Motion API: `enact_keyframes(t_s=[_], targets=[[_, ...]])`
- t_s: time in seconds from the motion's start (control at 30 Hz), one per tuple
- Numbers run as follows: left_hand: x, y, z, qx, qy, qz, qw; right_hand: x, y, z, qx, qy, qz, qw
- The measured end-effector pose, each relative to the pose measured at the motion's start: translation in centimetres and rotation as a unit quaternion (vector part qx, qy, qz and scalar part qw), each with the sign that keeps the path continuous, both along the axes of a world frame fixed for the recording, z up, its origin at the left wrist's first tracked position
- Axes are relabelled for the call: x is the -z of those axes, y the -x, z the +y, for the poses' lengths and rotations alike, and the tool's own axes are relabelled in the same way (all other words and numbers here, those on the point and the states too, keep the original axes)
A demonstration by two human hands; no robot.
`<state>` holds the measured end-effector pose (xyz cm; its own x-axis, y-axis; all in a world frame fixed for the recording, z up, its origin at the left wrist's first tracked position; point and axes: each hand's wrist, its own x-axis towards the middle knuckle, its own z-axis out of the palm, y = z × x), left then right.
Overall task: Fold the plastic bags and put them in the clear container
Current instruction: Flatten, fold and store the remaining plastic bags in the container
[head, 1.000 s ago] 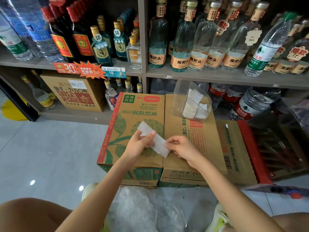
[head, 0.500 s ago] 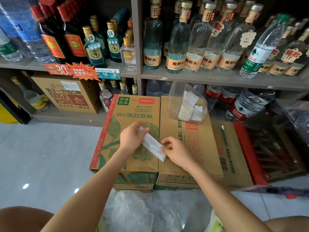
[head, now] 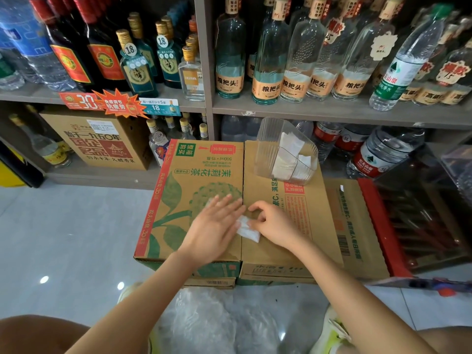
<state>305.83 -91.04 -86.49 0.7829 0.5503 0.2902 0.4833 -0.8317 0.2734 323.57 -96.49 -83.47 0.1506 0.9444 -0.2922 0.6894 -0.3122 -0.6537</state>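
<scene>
The left hand [head: 214,226] lies flat with fingers straight and spread, pressing a folded plastic bag [head: 247,230] onto the green-printed cardboard box [head: 178,195]. Only the bag's near-right end and a small far-left corner show from under the palm. The right hand [head: 274,226], fingers curled, seems to pinch that near-right end, though the contact is partly hidden. The bag lies across the seam where this box meets the brown box [head: 306,226] on its right. At the far end of the brown box stands the clear container [head: 265,149], with white folded bags [head: 288,159] inside. On the floor nearest the person lies a heap of loose plastic bags [head: 217,320]
</scene>
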Motion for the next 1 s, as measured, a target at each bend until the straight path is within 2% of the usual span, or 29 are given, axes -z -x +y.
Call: enact_keyframes(t_s=[0.13, 0.23, 0.3, 0.37, 0.43, 0.5, 0.6, 0.7, 0.87, 1.0], targets=[[1.7, 0.3, -0.9, 0.0, 0.026, 0.081, 0.996, 0.1, -0.6, 0.0, -0.003, -0.004, 0.018, 1.0], [1.9, 0.1, -1.1, -0.016, 0.03, 0.097, 0.995, 0.4, -0.6, -0.6, 0.096, -0.084, 0.091, 0.988], [1.9, -0.1, -1.3, -0.025, 0.027, 0.099, 0.994, 0.7, -0.2, -1.4, 0.131, -0.205, -0.004, 0.97], [1.9, -0.1, -1.4, -0.03, 0.016, 0.099, 0.994, 1.6, 0.8, -2.1, 0.074, -0.263, -0.14, 0.952], [1.9, -0.1, -1.4, -0.029, 0.024, 0.092, 0.995, 3.0, 1.7, -2.6, -0.005, -0.236, -0.25, 0.939], [1.6, 0.0, -1.4, -0.035, 0.045, 0.077, 0.995, 4.0, 2.0, -2.8, -0.037, -0.174, -0.294, 0.939], [1.0, 0.0, -1.6, -0.048, 0.012, 0.067, 0.997, 4.0, 1.8, -2.8, -0.048, -0.11, -0.302, 0.946], [0.9, 0.3, -1.9, -0.004, -0.029, 0.108, 0.994, 3.4, 1.8, -2.8, -0.069, -0.082, -0.294, 0.95], [1.3, 0.9, -0.6, 0.034, 0.01, 0.133, 0.99, 3.0, 1.9, -3.0, -0.08, -0.054, -0.308, 0.947], [1.4, 3.4, 1.8, 0.018, 0.032, 0.143, 0.989, 3.0, 1.9, -2.9, -0.084, -0.045, -0.31, 0.946]])
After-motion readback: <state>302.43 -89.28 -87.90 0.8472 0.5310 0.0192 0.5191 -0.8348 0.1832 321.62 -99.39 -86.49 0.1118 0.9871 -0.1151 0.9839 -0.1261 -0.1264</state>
